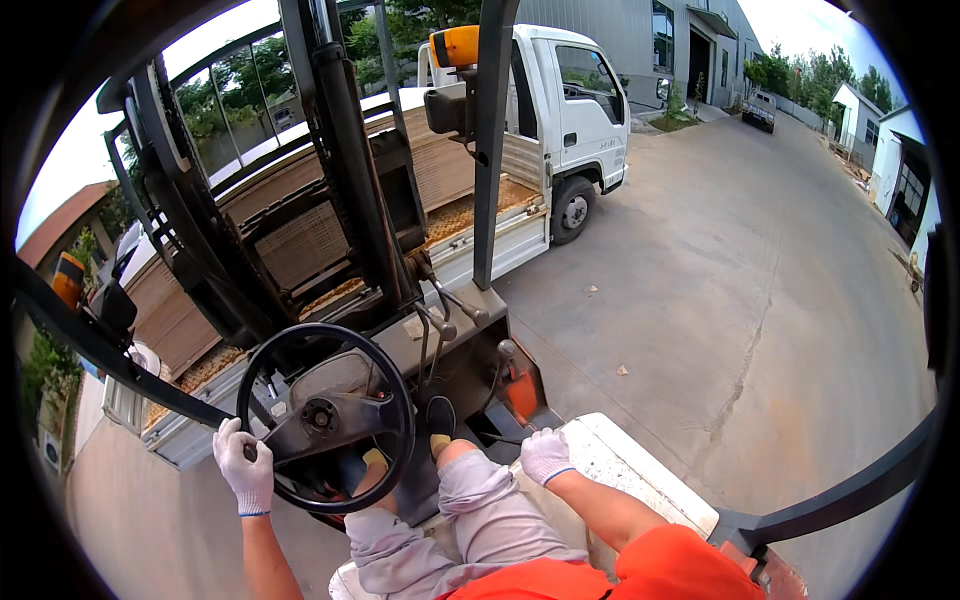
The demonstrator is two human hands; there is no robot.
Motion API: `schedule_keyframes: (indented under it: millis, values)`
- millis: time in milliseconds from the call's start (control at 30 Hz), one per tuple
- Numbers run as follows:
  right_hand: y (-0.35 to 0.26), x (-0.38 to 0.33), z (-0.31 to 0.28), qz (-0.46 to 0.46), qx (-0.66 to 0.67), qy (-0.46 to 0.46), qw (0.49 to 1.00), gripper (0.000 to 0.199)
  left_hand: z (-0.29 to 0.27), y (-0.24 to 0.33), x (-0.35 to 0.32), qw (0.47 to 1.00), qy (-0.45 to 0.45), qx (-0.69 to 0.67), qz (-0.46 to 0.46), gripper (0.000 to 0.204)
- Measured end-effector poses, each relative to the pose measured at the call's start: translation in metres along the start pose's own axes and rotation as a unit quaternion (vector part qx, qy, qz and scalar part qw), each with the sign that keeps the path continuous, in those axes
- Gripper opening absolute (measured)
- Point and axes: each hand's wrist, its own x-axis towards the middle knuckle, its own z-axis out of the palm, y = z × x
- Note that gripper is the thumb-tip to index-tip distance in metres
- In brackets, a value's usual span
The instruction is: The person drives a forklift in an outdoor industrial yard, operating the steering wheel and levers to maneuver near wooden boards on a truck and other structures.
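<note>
Steering wheel, forward and to the left of the person's lap, is met most closely by the gloved left hand, which is set at the lower left of the wheel's rim. The fingers of that hand are curled in, and the rim appears to be held there; how firmly cannot be told. The gloved right hand is placed well apart from the wheel, to its right, at the near edge of a white panel. Its fingers are bent and nearly closed; whether the dark lever beside them is held cannot be told. No long axis is given by the round rim, but its spokes are stretched from the lower left, near the left hand, across to the right.

The wheel is black, with a slim rim, dark spokes and a round hub. Control levers with grey knobs are fitted beyond it to the right. Farther beyond the wheel, the black mast and a white truck loaded with brown sheets are seen.
</note>
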Motion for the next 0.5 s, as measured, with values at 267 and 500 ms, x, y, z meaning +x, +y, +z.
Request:
schedule_keyframes:
  millis: [267,500]
  values:
    - [0.003,-0.003,0.001,-0.006,0.011,0.024,1.000,0.022,0.117,0.058,0.147,0.986,-0.057,-0.055,-0.150,0.028]
    - [0.010,-0.007,0.003,-0.009,-0.015,0.019,1.000,0.022,0.133,0.135,0.146,0.988,-0.130,-0.084,-0.014,0.024]
